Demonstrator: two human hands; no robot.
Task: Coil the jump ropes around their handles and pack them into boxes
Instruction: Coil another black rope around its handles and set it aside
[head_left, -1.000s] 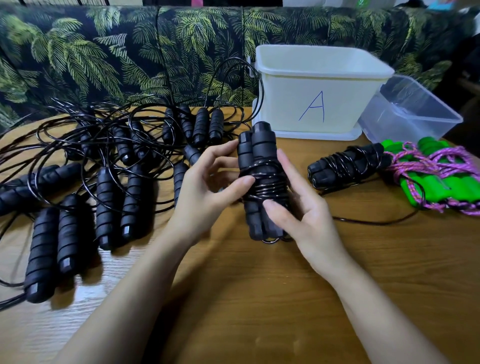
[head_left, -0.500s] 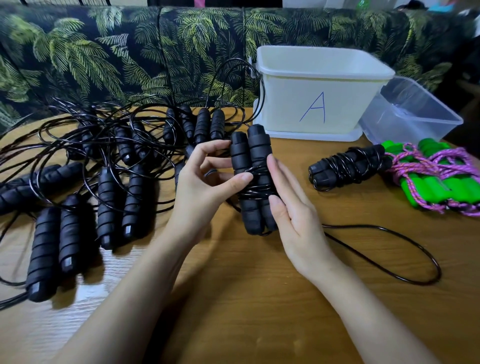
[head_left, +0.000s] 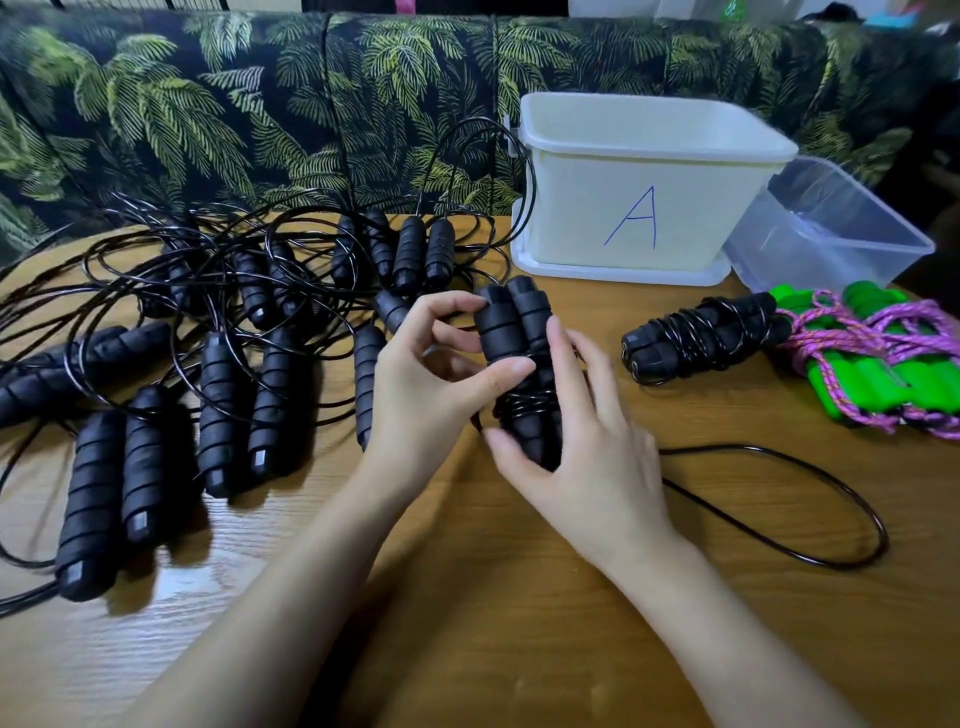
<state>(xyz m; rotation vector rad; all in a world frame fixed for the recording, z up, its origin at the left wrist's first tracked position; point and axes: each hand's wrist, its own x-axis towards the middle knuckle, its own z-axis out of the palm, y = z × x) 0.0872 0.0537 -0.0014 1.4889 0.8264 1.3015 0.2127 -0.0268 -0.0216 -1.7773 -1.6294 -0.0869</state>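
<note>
A pair of black foam handles (head_left: 514, 332) stands upright at the table's centre, black cord wound round the middle. My left hand (head_left: 431, 384) holds the pair, thumb pressed across the front. My right hand (head_left: 587, 441) wraps round the lower part from the right, thumb under the coils. The loose end of this cord (head_left: 810, 499) loops over the table to the right. A coiled black rope (head_left: 701, 335) lies at the right, beside coiled green-handled ropes (head_left: 883, 374) with pink cord. White box marked A (head_left: 639, 208) stands behind.
Several uncoiled black jump ropes (head_left: 218, 364) lie tangled over the left half of the wooden table (head_left: 519, 623). A clear plastic box (head_left: 831, 228) leans at the back right. A leaf-patterned sofa (head_left: 260, 114) runs behind the table.
A long loop of cord has dropped onto the table to the right. The handle pair sank lower and my right hand slid down round its lower part.
</note>
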